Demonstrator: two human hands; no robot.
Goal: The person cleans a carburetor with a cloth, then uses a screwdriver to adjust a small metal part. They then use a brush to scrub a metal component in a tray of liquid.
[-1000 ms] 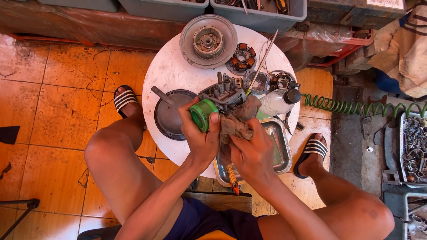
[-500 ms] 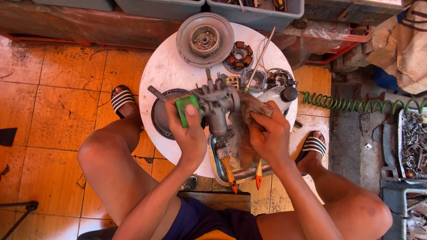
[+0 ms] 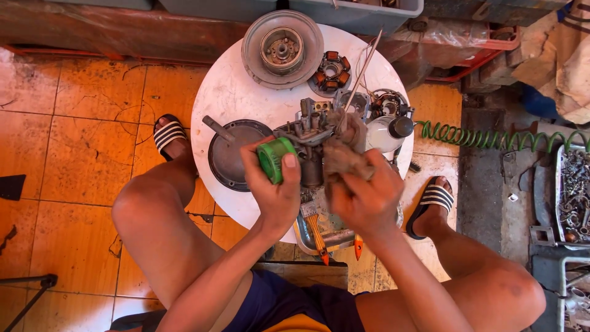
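My left hand grips a grey metal carburettor by its green round end piece, holding it above the white round table. My right hand presses a dirty brown rag against the carburettor's right side. Under both hands sits a steel tray with an orange-handled brush and a second orange handle tip poking out.
On the table lie a large grey flywheel, a copper-wound stator, a dark round cover with a lever, a clear bottle with a black cap and small parts. A green coiled hose runs right. Bins stand behind.
My left hand has rolled the carburettor, so the green end faces me more. My right hand has slid the rag from the right side toward the carburettor's top and middle.
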